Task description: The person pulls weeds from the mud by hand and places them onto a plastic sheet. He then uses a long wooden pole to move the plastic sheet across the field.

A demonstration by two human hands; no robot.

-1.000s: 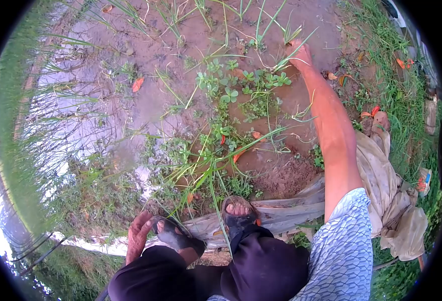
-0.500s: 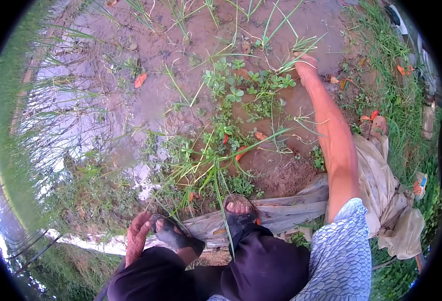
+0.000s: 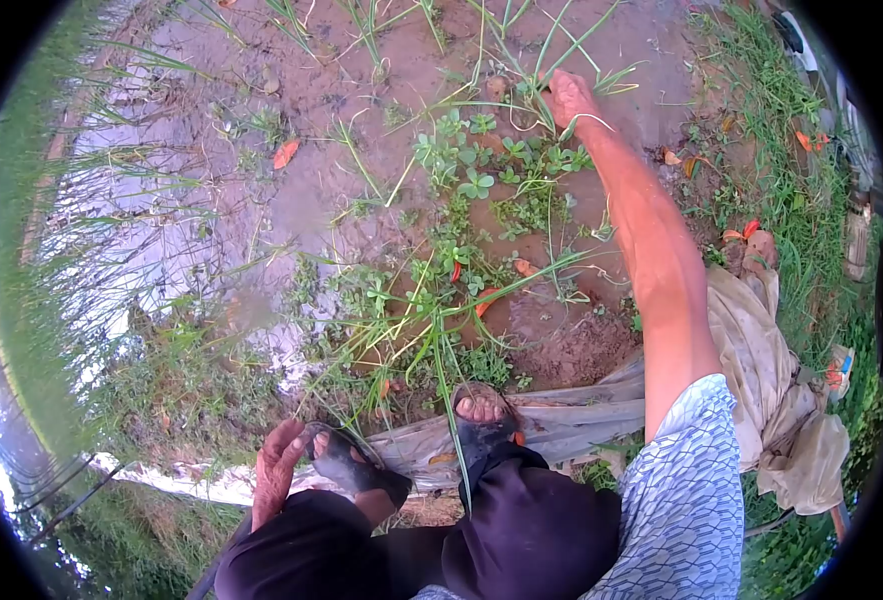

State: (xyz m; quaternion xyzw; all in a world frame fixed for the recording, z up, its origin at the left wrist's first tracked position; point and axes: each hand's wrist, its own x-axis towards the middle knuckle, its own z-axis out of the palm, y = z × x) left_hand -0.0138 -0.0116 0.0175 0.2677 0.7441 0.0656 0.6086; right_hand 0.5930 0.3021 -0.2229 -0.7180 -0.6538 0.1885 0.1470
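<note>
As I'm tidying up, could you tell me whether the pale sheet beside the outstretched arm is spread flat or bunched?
Bunched: the pale sheet lies in loose folds, its lower end gathered into a crumpled lump.

Outdoor plot, cultivated ground or field edge. Wet brown mud (image 3: 306, 205) seen over most of the middle, with a thin, shiny water film (image 3: 126, 225) on the left side. Slender green shoots (image 3: 366, 40) spread across the mud at the top; low broad-leaved plants (image 3: 475, 184) growing in the centre. Denser grass (image 3: 796, 200) along the right margin, taller green growth (image 3: 21, 250) along the left. Orange-red fallen leaves (image 3: 285, 154) scattered on the mud. Muddied pale sheeting (image 3: 581, 415) laid along the near edge, more crumpled cloth-like material (image 3: 751, 330) bunched at right. Lit by daylight; bright sky or glare visible at far left.
</note>
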